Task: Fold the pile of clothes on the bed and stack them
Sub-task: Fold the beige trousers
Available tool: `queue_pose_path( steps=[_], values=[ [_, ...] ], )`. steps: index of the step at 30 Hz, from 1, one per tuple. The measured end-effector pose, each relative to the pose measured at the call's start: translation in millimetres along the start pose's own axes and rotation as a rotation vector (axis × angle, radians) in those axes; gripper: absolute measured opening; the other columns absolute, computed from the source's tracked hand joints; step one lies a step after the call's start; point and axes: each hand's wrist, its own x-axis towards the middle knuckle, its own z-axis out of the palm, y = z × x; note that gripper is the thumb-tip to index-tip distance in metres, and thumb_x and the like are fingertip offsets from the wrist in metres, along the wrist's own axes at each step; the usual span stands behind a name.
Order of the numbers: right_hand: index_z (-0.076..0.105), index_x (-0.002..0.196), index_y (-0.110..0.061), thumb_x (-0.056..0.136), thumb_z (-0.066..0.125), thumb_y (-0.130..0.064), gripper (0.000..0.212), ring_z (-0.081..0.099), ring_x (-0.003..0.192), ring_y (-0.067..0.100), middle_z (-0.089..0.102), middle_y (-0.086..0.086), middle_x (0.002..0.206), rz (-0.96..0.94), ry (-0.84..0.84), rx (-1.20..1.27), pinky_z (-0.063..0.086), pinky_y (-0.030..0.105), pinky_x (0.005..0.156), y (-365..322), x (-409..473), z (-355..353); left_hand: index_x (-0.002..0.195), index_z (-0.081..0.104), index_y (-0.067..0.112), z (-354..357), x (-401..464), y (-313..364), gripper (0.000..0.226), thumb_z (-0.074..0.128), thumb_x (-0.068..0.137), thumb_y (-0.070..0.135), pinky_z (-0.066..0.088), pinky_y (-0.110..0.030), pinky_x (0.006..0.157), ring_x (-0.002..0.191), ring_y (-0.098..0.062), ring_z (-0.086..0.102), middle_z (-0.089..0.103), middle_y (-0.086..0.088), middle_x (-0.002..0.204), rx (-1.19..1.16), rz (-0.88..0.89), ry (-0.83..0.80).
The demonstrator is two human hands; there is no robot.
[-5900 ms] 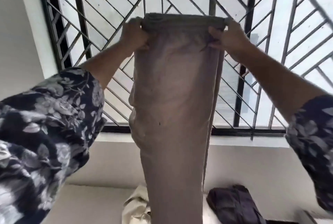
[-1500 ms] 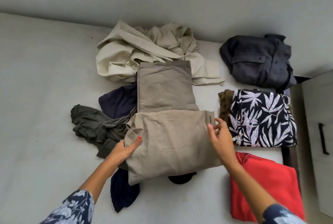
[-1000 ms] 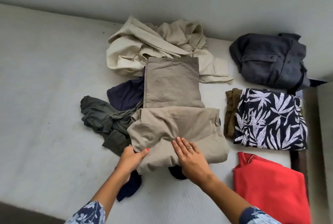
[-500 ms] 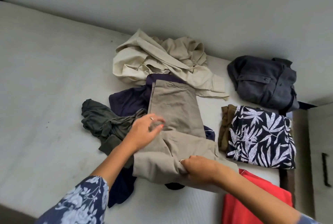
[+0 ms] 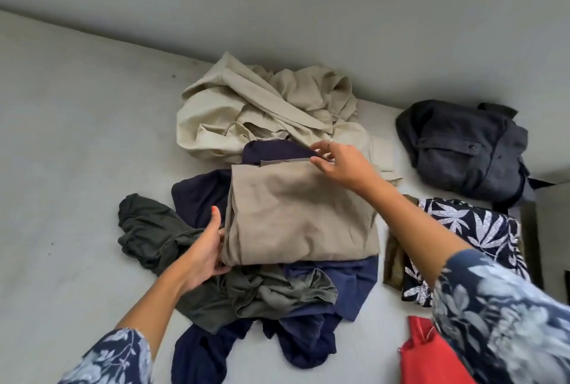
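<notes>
Folded tan trousers (image 5: pixel 296 217) lie as a squarish packet on top of the loose pile in the middle of the bed (image 5: pixel 71 143). My left hand (image 5: pixel 206 248) grips the packet's near left edge, thumb up along its side. My right hand (image 5: pixel 336 164) pinches the far right corner of the packet. Under it lie a navy garment (image 5: pixel 324 291) and an olive-green one (image 5: pixel 151 229), both crumpled. A crumpled cream garment (image 5: pixel 262 109) lies behind them near the wall.
At the right sit folded items: a dark grey shirt (image 5: pixel 462 149), a navy leaf-print piece (image 5: pixel 481 235) over an olive one, and a red garment (image 5: pixel 431 356) nearest me. A grey wall (image 5: pixel 277 13) runs behind the bed. Bare mattress stretches to the left.
The trousers were held up at the window, then laid on the pile and folded over twice. Since half a second ago my hands moved out to the packet's left edge and far corner.
</notes>
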Motion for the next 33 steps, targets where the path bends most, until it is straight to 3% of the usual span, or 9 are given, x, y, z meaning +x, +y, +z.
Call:
queue_pose_path(
  steps=[3, 8, 14, 17, 20, 25, 28, 30, 33],
  values=[
    [0.044, 0.141, -0.019, 0.096, 0.042, -0.049, 0.054, 0.048, 0.129, 0.022, 0.052, 0.003, 0.14, -0.048, 0.103, -0.101, 0.034, 0.04, 0.108, 5.0, -37.4, 40.3, 0.137, 0.039, 0.038, 8.9, -1.1, -18.4, 0.101, 0.047, 0.053, 0.093, 0.042, -0.034, 0.094, 0.12, -0.012, 0.053, 0.053, 0.01, 0.134, 0.148, 0.105, 0.123],
    [0.019, 0.152, -0.011, 0.089, 0.035, -0.069, 0.086, 0.013, 0.148, 0.025, 0.016, 0.011, 0.159, -0.194, 0.183, -0.371, 0.011, 0.047, 0.117, 21.4, -125.9, 122.5, 0.137, 0.042, 0.017, 40.2, -3.7, -36.7, 0.078, 0.079, 0.072, 0.04, 0.043, -0.027, 0.093, 0.112, -0.013, 0.055, 0.059, 0.004, 0.123, 0.282, 0.285, 0.417],
    [0.019, 0.152, -0.01, 0.074, 0.048, -0.072, 0.103, 0.036, 0.139, 0.028, 0.033, 0.01, 0.154, -0.008, 0.115, -0.413, 0.019, 0.049, 0.111, 20.4, -116.0, 147.1, 0.133, 0.041, 0.016, 58.0, -4.7, -14.0, 0.065, 0.075, 0.079, 0.027, 0.047, -0.042, 0.097, 0.111, -0.021, 0.058, 0.06, 0.001, 0.119, 0.231, 0.313, 0.476],
    [0.02, 0.15, -0.012, 0.064, 0.074, -0.034, 0.104, 0.053, 0.124, 0.029, 0.051, 0.01, 0.14, 0.036, 0.152, -0.283, 0.042, 0.049, 0.098, 6.4, -104.9, 131.7, 0.13, 0.041, 0.016, 75.9, -20.0, 11.9, 0.061, 0.075, 0.079, 0.018, 0.048, -0.03, 0.088, 0.099, -0.011, 0.06, 0.061, 0.006, 0.11, 0.243, 0.421, 0.429],
    [0.036, 0.147, -0.016, 0.057, 0.066, -0.002, 0.095, 0.065, 0.101, 0.03, 0.065, 0.011, 0.118, 0.037, 0.216, -0.131, 0.051, 0.036, 0.076, -3.1, -103.7, 100.9, 0.133, 0.038, 0.016, 93.2, -34.2, 42.8, 0.066, 0.075, 0.079, 0.018, 0.043, -0.025, 0.084, 0.101, -0.011, 0.057, 0.058, 0.003, 0.115, 0.284, 0.524, 0.424],
    [0.025, 0.149, -0.034, 0.081, 0.046, -0.009, 0.076, 0.056, 0.107, 0.037, 0.062, 0.016, 0.116, 0.161, 0.152, -0.1, 0.044, 0.041, 0.082, -8.4, -102.1, 28.9, 0.127, 0.047, 0.019, 122.3, -65.1, 74.1, 0.04, 0.06, 0.091, 0.032, 0.051, -0.027, 0.081, 0.089, -0.005, 0.061, 0.065, 0.007, 0.104, 0.036, 0.683, 0.321],
    [0.028, 0.148, -0.036, 0.081, 0.044, -0.011, 0.073, 0.056, 0.109, 0.036, 0.061, 0.014, 0.119, 0.163, 0.186, -0.111, 0.044, 0.04, 0.08, -8.0, -105.5, -9.2, 0.109, 0.051, 0.025, 132.4, -70.0, 67.6, 0.02, 0.044, 0.098, 0.039, 0.048, -0.028, 0.072, 0.084, -0.011, 0.059, 0.06, 0.004, 0.097, -0.207, 0.663, 0.491],
    [0.034, 0.145, -0.032, 0.08, 0.042, -0.011, 0.069, 0.056, 0.109, 0.035, 0.061, 0.013, 0.12, 0.17, 0.112, -0.136, 0.043, 0.039, 0.078, -9.5, -117.1, -31.9, 0.093, 0.048, 0.022, 151.3, -70.8, 45.5, 0.015, 0.038, 0.102, 0.031, 0.046, -0.028, 0.064, 0.077, -0.013, 0.056, 0.055, -0.004, 0.096, -0.282, 0.553, 0.554],
    [0.051, 0.124, -0.015, 0.085, 0.043, -0.013, 0.04, 0.055, 0.112, 0.034, 0.058, 0.015, 0.123, 0.196, -0.034, -0.24, 0.039, 0.037, 0.079, -20.9, -150.2, -58.7, 0.097, 0.05, 0.01, 194.0, -67.6, 2.8, 0.034, 0.033, 0.102, 0.04, 0.047, -0.041, 0.073, 0.079, -0.024, 0.055, 0.055, -0.015, 0.1, -0.322, 0.178, 0.255]
  ],
)
